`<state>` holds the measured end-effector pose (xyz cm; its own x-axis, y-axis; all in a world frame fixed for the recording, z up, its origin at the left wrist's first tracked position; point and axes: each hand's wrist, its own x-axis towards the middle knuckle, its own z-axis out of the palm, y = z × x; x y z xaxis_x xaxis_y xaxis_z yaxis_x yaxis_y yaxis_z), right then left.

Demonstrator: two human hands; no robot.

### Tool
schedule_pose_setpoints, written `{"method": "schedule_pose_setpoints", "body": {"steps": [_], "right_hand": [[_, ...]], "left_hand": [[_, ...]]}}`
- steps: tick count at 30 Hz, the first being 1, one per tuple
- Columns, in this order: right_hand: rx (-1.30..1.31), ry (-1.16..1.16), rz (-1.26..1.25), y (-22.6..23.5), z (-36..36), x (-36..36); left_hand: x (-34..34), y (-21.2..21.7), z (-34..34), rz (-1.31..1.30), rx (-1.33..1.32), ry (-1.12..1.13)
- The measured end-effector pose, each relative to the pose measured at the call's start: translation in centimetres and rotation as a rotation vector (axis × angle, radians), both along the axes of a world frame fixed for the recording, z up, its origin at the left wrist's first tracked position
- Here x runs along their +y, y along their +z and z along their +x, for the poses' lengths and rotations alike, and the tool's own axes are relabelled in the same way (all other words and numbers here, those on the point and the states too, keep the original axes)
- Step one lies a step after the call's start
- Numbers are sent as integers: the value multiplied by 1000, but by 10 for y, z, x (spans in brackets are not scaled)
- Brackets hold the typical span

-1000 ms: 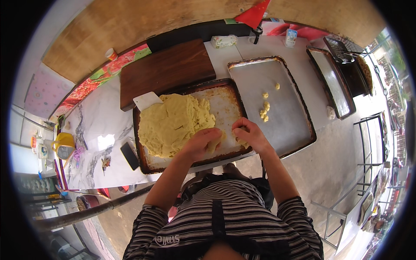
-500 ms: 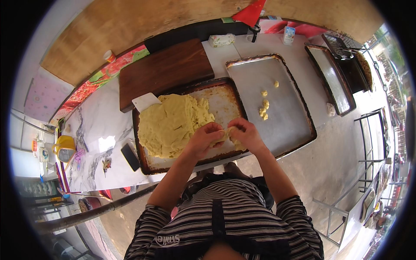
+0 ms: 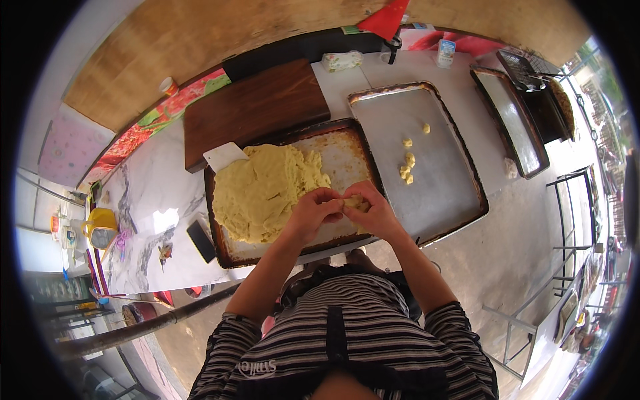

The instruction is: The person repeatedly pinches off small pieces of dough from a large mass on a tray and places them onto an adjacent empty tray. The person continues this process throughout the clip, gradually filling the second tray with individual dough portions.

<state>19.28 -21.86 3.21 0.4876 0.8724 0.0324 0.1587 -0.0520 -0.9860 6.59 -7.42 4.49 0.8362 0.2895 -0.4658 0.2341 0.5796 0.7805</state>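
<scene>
A lump of yellow dough (image 3: 360, 204) is cupped in my right hand (image 3: 377, 217), its fingers curled round it above the front right corner of the dark-rimmed baking tray (image 3: 341, 150). My left hand (image 3: 312, 215) is closed in a pinch, its fingertips meeting those of the right; whatever sits between them is hidden. A big mass of yellow dough (image 3: 263, 193) covers the left part of that tray. On its far left edge rests a white scraper (image 3: 225, 157). Several small dough pieces (image 3: 409, 160) lie on the grey baking tray (image 3: 440, 190) to the right.
Behind the dough tray lies a thick brown wooden board (image 3: 257, 110). A black phone (image 3: 201, 241) is close to the tray's left side. Another tray (image 3: 510, 120) stands at the far right. A tissue pack (image 3: 342, 61) sits at the back, and a yellow container (image 3: 100, 223) at far left.
My hands have drawn together at the fingertips. The right hand has turned and shifted slightly left, so the dough in it shows more. The trays and small dough pieces stay put.
</scene>
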Motion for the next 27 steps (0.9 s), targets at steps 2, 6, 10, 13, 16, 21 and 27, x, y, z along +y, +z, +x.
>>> {"method": "schedule_pose_setpoints", "body": {"steps": [2, 6, 10, 13, 16, 21, 27], "right_hand": [[244, -5, -90, -3, 3, -1], [908, -123, 67, -2, 9, -7], [699, -54, 17, 1, 3, -8], [364, -24, -16, 2, -8, -3], [217, -37, -42, -1, -17, 4], [160, -21, -90, -28, -13, 7], [976, -265, -214, -88, 52, -12]], "left_hand": [[-2, -3, 0, -140, -24, 23], [-4, -2, -1, -246, -141, 99], [-3, 3, -1, -97, -68, 135], [-3, 0, 1, 60, 17, 121], [-5, -7, 4, 217, 20, 45], [-1, -21, 3, 94, 14, -20], [14, -26, -12, -203, 49, 192]]}}
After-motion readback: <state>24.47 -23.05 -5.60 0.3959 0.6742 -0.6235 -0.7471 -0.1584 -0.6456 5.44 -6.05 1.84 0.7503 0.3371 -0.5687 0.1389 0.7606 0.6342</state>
